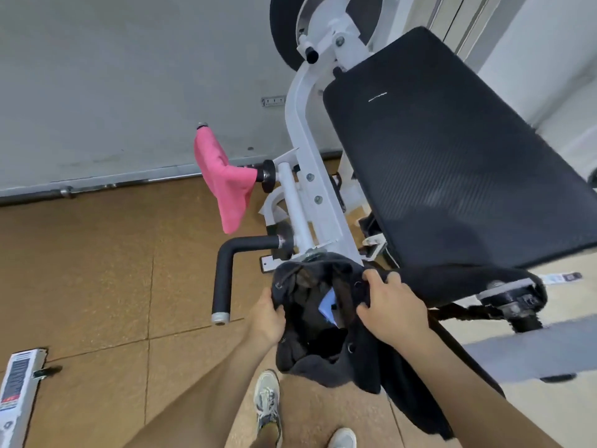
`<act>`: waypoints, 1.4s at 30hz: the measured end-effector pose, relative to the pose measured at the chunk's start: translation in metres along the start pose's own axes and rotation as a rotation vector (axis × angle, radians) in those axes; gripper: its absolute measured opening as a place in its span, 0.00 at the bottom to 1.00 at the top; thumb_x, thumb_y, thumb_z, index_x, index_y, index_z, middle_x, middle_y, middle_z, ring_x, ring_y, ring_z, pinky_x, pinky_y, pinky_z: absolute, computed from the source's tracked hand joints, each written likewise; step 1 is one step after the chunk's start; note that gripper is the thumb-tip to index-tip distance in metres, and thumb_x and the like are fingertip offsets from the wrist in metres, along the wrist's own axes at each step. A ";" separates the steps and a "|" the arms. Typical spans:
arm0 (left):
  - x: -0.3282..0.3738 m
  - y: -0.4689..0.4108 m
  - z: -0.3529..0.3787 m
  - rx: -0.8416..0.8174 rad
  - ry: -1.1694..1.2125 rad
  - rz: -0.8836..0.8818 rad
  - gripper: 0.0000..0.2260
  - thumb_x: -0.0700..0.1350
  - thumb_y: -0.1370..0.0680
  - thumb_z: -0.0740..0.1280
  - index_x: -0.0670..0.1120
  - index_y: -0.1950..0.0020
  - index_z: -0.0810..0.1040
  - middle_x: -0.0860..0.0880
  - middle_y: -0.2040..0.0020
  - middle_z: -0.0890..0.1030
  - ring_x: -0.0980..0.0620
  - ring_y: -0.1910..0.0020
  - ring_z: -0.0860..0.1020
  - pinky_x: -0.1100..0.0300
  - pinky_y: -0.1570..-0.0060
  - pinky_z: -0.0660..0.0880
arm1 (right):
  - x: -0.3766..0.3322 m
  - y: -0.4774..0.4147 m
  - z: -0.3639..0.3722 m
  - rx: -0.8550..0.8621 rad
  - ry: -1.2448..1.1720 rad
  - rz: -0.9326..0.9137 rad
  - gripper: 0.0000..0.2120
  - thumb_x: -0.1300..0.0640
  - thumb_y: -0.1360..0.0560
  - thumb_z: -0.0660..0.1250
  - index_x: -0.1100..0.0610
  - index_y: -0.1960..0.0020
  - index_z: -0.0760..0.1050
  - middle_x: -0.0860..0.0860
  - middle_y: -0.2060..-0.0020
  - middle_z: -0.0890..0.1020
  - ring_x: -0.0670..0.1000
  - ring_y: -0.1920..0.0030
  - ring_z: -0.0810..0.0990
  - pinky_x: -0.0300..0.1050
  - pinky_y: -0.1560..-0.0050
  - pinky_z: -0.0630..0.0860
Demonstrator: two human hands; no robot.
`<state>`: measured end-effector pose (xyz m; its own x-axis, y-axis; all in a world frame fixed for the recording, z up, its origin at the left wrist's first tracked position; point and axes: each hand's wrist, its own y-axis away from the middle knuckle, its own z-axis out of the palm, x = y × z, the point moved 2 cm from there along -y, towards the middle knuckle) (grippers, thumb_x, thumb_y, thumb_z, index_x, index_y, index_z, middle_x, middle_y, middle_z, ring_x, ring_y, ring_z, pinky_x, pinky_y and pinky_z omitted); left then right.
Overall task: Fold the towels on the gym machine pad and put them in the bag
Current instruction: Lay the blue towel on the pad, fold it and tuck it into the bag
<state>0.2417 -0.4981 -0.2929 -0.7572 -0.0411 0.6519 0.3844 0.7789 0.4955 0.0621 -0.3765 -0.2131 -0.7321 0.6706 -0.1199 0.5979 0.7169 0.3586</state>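
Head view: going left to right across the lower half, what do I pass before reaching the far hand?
White labelled bar → black foam handle → left hand → black bag → right hand. The pink towel is left out because it hangs straight above the handle, so its place in the order is unclear.

A grey wall [113, 76] rises at the back, with a small socket [273, 101] set low in it and a thin pipe [97, 187] running along its foot. The floor [97, 270] is brown tile with dark seams. A white frame [298, 130] curves up to a black disc [282, 30]. From the frame a black L-shaped handle [226, 270] juts left, then bends toward the camera, ending in a metal cap. A white labelled bar [17, 392] lies at lower left. Two pale shoes [267, 402] stand at the bottom.
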 end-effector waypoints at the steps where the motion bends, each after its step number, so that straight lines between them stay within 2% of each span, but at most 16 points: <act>1: 0.005 -0.001 -0.001 -0.003 0.061 0.027 0.12 0.41 0.19 0.61 0.45 0.35 0.70 0.46 0.43 0.80 0.42 0.44 0.78 0.58 0.54 0.70 | -0.002 -0.003 -0.001 0.002 -0.028 0.017 0.20 0.51 0.25 0.62 0.48 0.33 0.64 0.53 0.45 0.70 0.57 0.47 0.76 0.48 0.59 0.72; 5: 0.039 -0.001 -0.009 -0.070 0.335 0.159 0.04 0.46 0.18 0.61 0.50 0.44 0.73 0.50 0.49 0.81 0.52 0.50 0.80 0.54 0.49 0.77 | -0.012 -0.007 -0.004 0.235 0.021 0.027 0.18 0.61 0.29 0.67 0.54 0.39 0.74 0.55 0.46 0.73 0.58 0.50 0.74 0.49 0.60 0.74; 7: 0.045 -0.004 -0.012 -0.142 0.344 0.158 0.11 0.50 0.17 0.60 0.49 0.37 0.74 0.51 0.44 0.81 0.52 0.45 0.79 0.50 0.43 0.76 | -0.025 -0.008 0.000 0.377 0.114 -0.043 0.21 0.56 0.31 0.71 0.55 0.40 0.74 0.56 0.46 0.74 0.60 0.49 0.73 0.53 0.60 0.75; 9: 0.042 -0.008 -0.018 -0.163 0.324 0.148 0.14 0.50 0.17 0.59 0.50 0.33 0.73 0.53 0.40 0.80 0.53 0.41 0.77 0.50 0.38 0.74 | -0.038 -0.014 0.005 0.277 0.153 -0.007 0.30 0.47 0.31 0.71 0.52 0.31 0.67 0.55 0.41 0.73 0.59 0.43 0.73 0.54 0.56 0.76; 10: 0.040 -0.008 -0.024 -0.160 0.349 0.152 0.12 0.50 0.17 0.59 0.51 0.36 0.74 0.53 0.43 0.81 0.53 0.42 0.78 0.49 0.39 0.74 | -0.040 -0.020 0.008 0.186 0.141 0.058 0.35 0.45 0.30 0.71 0.51 0.27 0.61 0.54 0.39 0.72 0.58 0.40 0.73 0.53 0.55 0.76; 12: 0.041 -0.004 -0.041 -0.138 0.422 0.177 0.06 0.48 0.18 0.61 0.53 0.46 0.76 0.48 0.52 0.83 0.50 0.51 0.81 0.47 0.45 0.77 | -0.039 -0.031 0.010 0.033 0.084 0.163 0.34 0.51 0.27 0.68 0.52 0.26 0.56 0.53 0.41 0.73 0.58 0.44 0.76 0.49 0.56 0.75; 14: 0.042 -0.002 -0.063 -0.081 0.473 0.200 0.04 0.48 0.19 0.63 0.53 0.52 0.76 0.40 0.57 0.82 0.44 0.59 0.81 0.47 0.55 0.79 | -0.036 -0.034 0.002 0.040 0.000 0.158 0.26 0.61 0.28 0.64 0.51 0.30 0.64 0.52 0.44 0.76 0.57 0.48 0.78 0.48 0.56 0.77; 16: 0.042 -0.007 -0.092 0.000 0.367 0.256 0.02 0.46 0.20 0.65 0.54 0.51 0.76 0.41 0.60 0.82 0.44 0.63 0.80 0.46 0.62 0.77 | -0.031 -0.031 -0.014 0.148 -0.108 0.169 0.25 0.65 0.29 0.63 0.51 0.34 0.72 0.51 0.43 0.80 0.56 0.45 0.79 0.48 0.51 0.76; 19: 0.034 -0.022 -0.118 -0.023 -0.294 0.463 0.07 0.41 0.21 0.64 0.52 0.47 0.76 0.49 0.59 0.82 0.46 0.59 0.80 0.51 0.63 0.75 | -0.021 -0.027 -0.033 0.261 -0.251 0.222 0.22 0.68 0.31 0.62 0.52 0.42 0.80 0.51 0.48 0.84 0.57 0.45 0.79 0.48 0.49 0.75; 21: 0.025 -0.024 -0.127 -0.067 -0.569 0.528 0.08 0.39 0.22 0.63 0.50 0.46 0.77 0.49 0.59 0.80 0.44 0.57 0.81 0.55 0.64 0.72 | -0.024 -0.021 -0.035 0.299 -0.291 0.199 0.21 0.69 0.32 0.61 0.53 0.45 0.81 0.50 0.50 0.85 0.57 0.47 0.80 0.47 0.49 0.76; 24: 0.012 -0.019 -0.131 0.071 -0.388 0.539 0.10 0.39 0.23 0.65 0.50 0.45 0.80 0.49 0.57 0.83 0.46 0.57 0.81 0.57 0.63 0.72 | -0.029 -0.018 -0.027 0.364 -0.317 0.146 0.22 0.68 0.29 0.60 0.52 0.41 0.80 0.47 0.47 0.84 0.54 0.46 0.80 0.46 0.48 0.75; 29: -0.005 -0.025 -0.078 -0.175 -0.728 0.387 0.05 0.40 0.21 0.61 0.48 0.54 0.74 0.46 0.56 0.81 0.42 0.53 0.81 0.51 0.57 0.77 | -0.013 -0.026 -0.014 0.224 -0.176 0.147 0.22 0.65 0.25 0.58 0.49 0.36 0.77 0.47 0.41 0.81 0.52 0.43 0.79 0.46 0.50 0.76; 35: 0.006 -0.035 -0.050 -0.083 -0.831 0.271 0.08 0.43 0.20 0.59 0.46 0.48 0.77 0.46 0.51 0.82 0.43 0.52 0.81 0.55 0.61 0.71 | 0.008 -0.026 -0.006 0.155 -0.214 0.134 0.12 0.55 0.23 0.61 0.49 0.43 0.79 0.48 0.48 0.83 0.52 0.48 0.79 0.45 0.56 0.73; 37: 0.009 -0.034 -0.041 -0.081 -0.767 0.187 0.12 0.44 0.20 0.59 0.47 0.38 0.74 0.45 0.44 0.80 0.43 0.47 0.79 0.55 0.59 0.71 | 0.009 -0.030 -0.006 0.131 -0.190 0.095 0.10 0.51 0.23 0.63 0.50 0.46 0.79 0.48 0.51 0.83 0.52 0.50 0.79 0.44 0.58 0.72; 39: 0.014 -0.026 -0.028 -0.063 -0.667 0.212 0.18 0.45 0.20 0.59 0.49 0.30 0.67 0.44 0.37 0.74 0.42 0.41 0.75 0.54 0.53 0.71 | 0.005 -0.031 -0.004 0.102 -0.169 0.057 0.09 0.49 0.24 0.63 0.51 0.47 0.78 0.49 0.52 0.82 0.53 0.51 0.79 0.44 0.59 0.72; 42: 0.025 0.013 0.002 -0.068 -0.400 0.407 0.19 0.42 0.23 0.62 0.52 0.33 0.69 0.49 0.41 0.74 0.46 0.41 0.74 0.54 0.45 0.73 | 0.004 -0.029 0.000 0.071 -0.169 0.032 0.10 0.47 0.24 0.62 0.51 0.51 0.77 0.49 0.56 0.82 0.53 0.54 0.79 0.45 0.59 0.75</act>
<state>0.2271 -0.4877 -0.2711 -0.6768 0.5043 0.5363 0.7100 0.6397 0.2944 0.0414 -0.3944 -0.2243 -0.6509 0.7113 -0.2654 0.6458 0.7025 0.2991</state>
